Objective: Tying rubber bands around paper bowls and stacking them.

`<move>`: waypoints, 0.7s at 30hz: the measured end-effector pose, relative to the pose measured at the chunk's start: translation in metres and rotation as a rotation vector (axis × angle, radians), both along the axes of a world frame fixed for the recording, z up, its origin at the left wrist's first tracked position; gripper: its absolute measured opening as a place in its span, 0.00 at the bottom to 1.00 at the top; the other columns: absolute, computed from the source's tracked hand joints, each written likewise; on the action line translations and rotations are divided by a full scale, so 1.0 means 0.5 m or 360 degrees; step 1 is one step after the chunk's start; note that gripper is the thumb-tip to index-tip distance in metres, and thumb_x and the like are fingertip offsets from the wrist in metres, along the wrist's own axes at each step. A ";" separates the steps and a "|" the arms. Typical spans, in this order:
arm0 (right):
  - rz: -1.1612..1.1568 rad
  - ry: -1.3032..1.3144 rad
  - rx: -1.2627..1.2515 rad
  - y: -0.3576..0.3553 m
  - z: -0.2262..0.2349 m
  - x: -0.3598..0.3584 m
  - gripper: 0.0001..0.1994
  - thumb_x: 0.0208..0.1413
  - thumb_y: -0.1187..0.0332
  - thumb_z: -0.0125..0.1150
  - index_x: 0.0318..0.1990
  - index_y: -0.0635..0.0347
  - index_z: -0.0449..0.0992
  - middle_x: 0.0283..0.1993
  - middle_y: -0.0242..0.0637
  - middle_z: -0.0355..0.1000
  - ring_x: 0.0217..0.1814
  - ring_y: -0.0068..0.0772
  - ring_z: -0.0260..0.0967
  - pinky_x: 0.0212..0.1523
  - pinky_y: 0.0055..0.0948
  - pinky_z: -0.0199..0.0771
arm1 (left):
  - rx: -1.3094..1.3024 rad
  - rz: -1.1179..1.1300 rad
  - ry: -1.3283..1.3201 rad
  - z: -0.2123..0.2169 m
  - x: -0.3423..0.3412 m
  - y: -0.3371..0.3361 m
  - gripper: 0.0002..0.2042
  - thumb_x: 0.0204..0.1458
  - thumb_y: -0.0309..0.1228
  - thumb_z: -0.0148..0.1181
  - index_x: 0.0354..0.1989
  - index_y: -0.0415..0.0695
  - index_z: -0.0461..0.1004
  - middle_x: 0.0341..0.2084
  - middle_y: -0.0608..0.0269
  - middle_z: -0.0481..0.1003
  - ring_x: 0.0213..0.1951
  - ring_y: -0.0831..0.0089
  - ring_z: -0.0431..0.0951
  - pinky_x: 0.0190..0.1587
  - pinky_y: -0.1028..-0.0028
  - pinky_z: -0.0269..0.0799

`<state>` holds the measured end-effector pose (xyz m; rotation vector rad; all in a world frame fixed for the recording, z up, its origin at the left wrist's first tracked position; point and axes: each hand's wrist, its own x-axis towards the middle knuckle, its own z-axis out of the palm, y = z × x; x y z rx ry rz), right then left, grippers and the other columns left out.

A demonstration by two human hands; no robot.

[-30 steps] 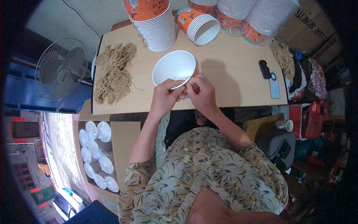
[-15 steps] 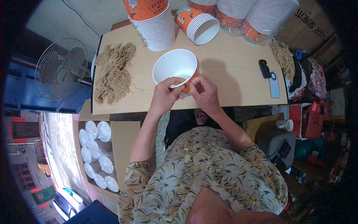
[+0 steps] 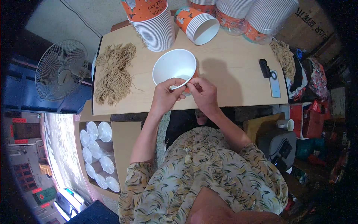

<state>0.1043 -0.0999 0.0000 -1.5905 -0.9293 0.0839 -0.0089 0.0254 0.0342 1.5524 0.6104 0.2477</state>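
Note:
A paper bucket (image 3: 174, 66), white inside and orange outside, stands tilted toward me near the table's front edge. A small dark spot shows on its inner wall near the far left rim. My left hand (image 3: 167, 93) pinches the near rim, thumb outside and fingers over the edge. Against the rim's right front side, the fingers of my right hand (image 3: 204, 96) are pressed together. Whatever lies between those fingertips is hidden. Left of the bucket lies a loose bundle of tan twisted cords (image 3: 115, 74).
Stacked orange-and-white buckets (image 3: 154, 31) stand behind; a shorter stack (image 3: 197, 28) lies sideways. Wrapped stacks (image 3: 257, 22) are at the back right. A phone (image 3: 275, 86), a black object (image 3: 264, 68) and more cords (image 3: 283, 58) lie right. A carton (image 3: 125, 149) of clear-wrapped white buckets sits lower left, below a fan (image 3: 63, 72).
My right hand has shifted slightly left, and its fingertips sit closer against the bucket's rim. My left hand keeps its hold, and the bucket has barely moved.

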 end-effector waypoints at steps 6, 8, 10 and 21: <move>0.0027 0.0106 -0.0062 -0.004 0.002 -0.002 0.06 0.55 0.74 0.65 0.34 0.61 0.71 0.29 0.37 0.72 0.28 0.30 0.74 0.29 0.31 0.74 | 0.0032 0.0023 -0.0039 0.004 0.007 -0.011 0.11 0.60 0.23 0.61 0.51 0.39 0.78 0.33 0.66 0.77 0.30 0.81 0.79 0.31 0.82 0.75; 0.0041 0.0107 -0.0120 -0.010 0.002 0.001 0.06 0.55 0.75 0.64 0.34 0.61 0.71 0.29 0.37 0.72 0.28 0.29 0.75 0.29 0.31 0.74 | 0.0083 0.0015 -0.0048 0.002 0.007 -0.012 0.12 0.60 0.22 0.60 0.52 0.39 0.77 0.34 0.66 0.76 0.30 0.80 0.79 0.32 0.82 0.76; 0.0055 0.0110 -0.0177 -0.018 0.001 0.002 0.06 0.54 0.75 0.64 0.34 0.61 0.71 0.29 0.36 0.72 0.29 0.28 0.75 0.30 0.31 0.75 | 0.0089 0.0047 -0.0096 -0.008 0.008 -0.010 0.14 0.58 0.20 0.60 0.53 0.39 0.77 0.34 0.61 0.79 0.31 0.77 0.81 0.30 0.80 0.76; 0.0205 0.0314 -0.0114 -0.036 -0.011 0.021 0.07 0.52 0.79 0.63 0.37 0.64 0.72 0.38 0.35 0.72 0.35 0.24 0.75 0.32 0.26 0.79 | 0.0167 0.0048 -0.0089 -0.015 0.013 -0.013 0.14 0.57 0.18 0.59 0.52 0.41 0.78 0.34 0.60 0.78 0.30 0.77 0.81 0.30 0.79 0.77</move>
